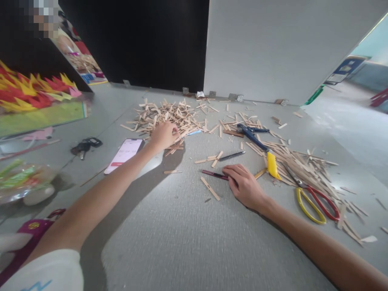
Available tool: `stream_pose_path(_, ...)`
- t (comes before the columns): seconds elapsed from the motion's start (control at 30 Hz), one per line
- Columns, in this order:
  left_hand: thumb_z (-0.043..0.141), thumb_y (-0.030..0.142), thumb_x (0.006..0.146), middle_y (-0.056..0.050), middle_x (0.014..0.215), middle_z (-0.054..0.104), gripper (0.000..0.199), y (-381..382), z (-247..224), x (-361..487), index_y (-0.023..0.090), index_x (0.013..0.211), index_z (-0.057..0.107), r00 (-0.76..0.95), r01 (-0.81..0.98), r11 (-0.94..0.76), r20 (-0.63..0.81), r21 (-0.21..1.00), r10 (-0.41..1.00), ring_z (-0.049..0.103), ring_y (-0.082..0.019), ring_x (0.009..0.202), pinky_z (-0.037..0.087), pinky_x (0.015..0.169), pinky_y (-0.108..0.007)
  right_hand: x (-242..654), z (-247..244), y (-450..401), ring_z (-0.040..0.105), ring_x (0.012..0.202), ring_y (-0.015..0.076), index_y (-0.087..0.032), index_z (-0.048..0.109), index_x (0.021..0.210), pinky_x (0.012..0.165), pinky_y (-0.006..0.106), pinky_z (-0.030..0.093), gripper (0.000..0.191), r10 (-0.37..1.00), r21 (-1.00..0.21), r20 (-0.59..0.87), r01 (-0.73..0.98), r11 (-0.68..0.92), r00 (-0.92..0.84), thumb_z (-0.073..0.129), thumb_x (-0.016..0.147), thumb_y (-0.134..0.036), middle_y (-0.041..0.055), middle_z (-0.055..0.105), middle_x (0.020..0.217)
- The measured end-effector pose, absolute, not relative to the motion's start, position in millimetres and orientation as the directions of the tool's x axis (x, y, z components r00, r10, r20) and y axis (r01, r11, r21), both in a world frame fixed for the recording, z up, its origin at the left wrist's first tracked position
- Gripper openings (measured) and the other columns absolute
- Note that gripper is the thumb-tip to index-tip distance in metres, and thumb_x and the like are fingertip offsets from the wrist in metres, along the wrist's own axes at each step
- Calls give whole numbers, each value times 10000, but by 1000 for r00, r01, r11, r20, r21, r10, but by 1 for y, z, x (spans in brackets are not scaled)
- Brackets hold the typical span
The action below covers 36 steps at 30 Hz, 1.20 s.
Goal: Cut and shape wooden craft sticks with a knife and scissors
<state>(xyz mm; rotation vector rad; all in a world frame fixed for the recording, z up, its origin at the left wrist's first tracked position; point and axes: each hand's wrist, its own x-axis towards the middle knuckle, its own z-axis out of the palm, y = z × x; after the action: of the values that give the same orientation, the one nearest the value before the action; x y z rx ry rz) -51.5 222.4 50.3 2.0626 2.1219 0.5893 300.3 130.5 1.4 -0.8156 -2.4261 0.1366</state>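
Note:
My left hand [163, 136] reaches into the near side of a heap of short wooden stick pieces [172, 113]. Its fingers are curled together in a pinch, and what lies between them is hidden. Low on the table, my right hand [246, 186] has its fingers closed over the rear end of a dark red pen [214, 174], whose tip points left. A single stick piece [210, 188] with marks on it lies just below that pen. Crossed stick pieces [217, 159] and a black pen [233, 156] lie above it.
Right of my right hand are a blue-handled tool [254, 137] with a yellow end, scissors [311, 204] with red and yellow handles, and many longer sticks [294, 167]. A phone [125, 154], keys [86, 146] and a plastic bag [26, 182] lie left. Upright panels [273, 48] stand behind.

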Motion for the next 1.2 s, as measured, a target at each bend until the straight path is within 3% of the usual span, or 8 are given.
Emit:
stream_pose_path(0.1,730,256,884,-101,908,830,122,223,45,-50,198,841,829,-19,951,-24,136,309,990,762,-316,960,573,963,-415,301,1,131,727,1087,309,-154,735,1243,931,522,653,333,574,-265,492,516,815,-655,483,1038,-79,173,785,1178)
stream_pose_path(0.27,671,170,884,-82,896,838,193,226,44,-58,219,799,837,-15,961,-21,129,276,992,776,-300,952,565,925,-364,300,3,131,730,1080,305,-131,735,1221,935,500,652,313,566,-253,498,514,820,-657,492,1034,-71,179,785,1172)
stream_pose_path(0.47,620,137,887,-84,842,834,251,228,52,-71,182,915,866,-47,960,9,131,280,990,788,-293,899,569,898,-346,300,4,131,729,1080,302,-147,738,1221,934,497,649,323,567,-252,488,514,820,-664,486,1034,-69,170,787,1163)
stream_pose_path(0.77,701,234,917,-112,1023,838,159,227,54,-73,184,986,835,-61,958,20,134,284,989,783,-299,980,576,900,-358,301,3,131,733,1081,309,-169,741,1247,936,521,653,342,576,-255,478,522,814,-663,484,1036,-88,166,788,1173)
stream_pose_path(0.9,838,313,813,-107,1005,835,183,226,47,-67,188,945,820,-15,960,-13,96,280,995,770,-305,991,580,889,-363,300,4,131,732,1097,307,-166,736,1253,941,515,653,341,576,-258,472,520,814,-667,484,1038,-86,168,787,1186)
stream_pose_path(1.0,765,227,825,-92,915,838,68,228,45,-67,199,840,824,4,963,-24,73,270,997,776,-291,939,577,892,-357,300,3,131,730,1101,305,-175,733,1251,948,514,649,340,575,-261,478,518,814,-663,484,1036,-84,163,786,1191)
stream_pose_path(1.2,655,142,827,-96,886,844,199,232,51,-79,206,778,837,-15,971,-1,68,238,998,788,-299,917,573,878,-342,300,2,131,722,1103,310,-169,736,1246,948,523,644,344,585,-267,469,525,808,-662,480,1034,-81,161,785,1185)
